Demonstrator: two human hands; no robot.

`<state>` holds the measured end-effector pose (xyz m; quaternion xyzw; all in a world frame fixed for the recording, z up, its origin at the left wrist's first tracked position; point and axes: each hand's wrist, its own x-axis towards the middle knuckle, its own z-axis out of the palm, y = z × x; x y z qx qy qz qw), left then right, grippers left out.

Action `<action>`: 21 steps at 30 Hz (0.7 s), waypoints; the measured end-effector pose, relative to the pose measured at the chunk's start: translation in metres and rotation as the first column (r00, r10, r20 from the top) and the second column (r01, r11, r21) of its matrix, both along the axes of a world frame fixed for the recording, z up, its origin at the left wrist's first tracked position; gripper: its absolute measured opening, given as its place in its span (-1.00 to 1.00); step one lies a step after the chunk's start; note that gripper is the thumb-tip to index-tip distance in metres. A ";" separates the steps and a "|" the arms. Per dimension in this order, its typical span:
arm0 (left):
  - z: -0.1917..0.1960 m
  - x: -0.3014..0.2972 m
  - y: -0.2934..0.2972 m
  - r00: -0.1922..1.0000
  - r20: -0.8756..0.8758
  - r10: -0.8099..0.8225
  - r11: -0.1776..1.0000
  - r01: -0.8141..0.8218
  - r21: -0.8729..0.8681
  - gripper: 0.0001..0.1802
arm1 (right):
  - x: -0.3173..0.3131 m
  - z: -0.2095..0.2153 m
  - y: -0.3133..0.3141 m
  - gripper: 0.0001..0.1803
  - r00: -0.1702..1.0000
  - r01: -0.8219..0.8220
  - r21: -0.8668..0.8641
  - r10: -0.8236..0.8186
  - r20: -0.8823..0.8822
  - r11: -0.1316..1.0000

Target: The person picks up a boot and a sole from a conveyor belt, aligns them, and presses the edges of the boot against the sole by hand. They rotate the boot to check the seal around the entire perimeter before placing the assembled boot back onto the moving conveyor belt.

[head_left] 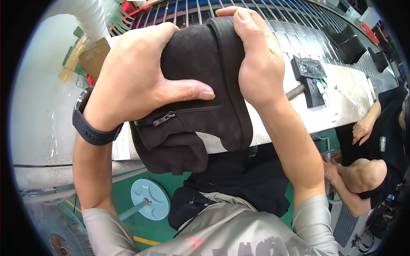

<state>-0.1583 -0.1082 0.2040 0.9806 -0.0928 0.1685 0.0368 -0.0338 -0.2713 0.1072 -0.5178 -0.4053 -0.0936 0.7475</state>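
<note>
dark suede boot [209,117], held up sideways, sole [232,55] at right, soft shaft [179,155] bent below, metal zip pull [164,118] showing

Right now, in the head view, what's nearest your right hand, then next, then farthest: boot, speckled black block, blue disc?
1. Boot: touching the right hand, on its left.
2. Speckled black block: on the table, to the right.
3. Blue disc: down on the floor, lower left.

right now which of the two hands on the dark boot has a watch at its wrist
The left hand: a black-strapped watch circles its wrist. The right hand, against the sole side of the dark boot, has a bare wrist.
</note>
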 end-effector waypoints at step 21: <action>0.038 -0.073 -0.051 0.935 -0.112 -0.337 0.930 0.311 -0.195 -0.13 | -0.103 0.048 -0.111 0.02 0.971 -0.195 -0.270 0.146 -0.189 0.943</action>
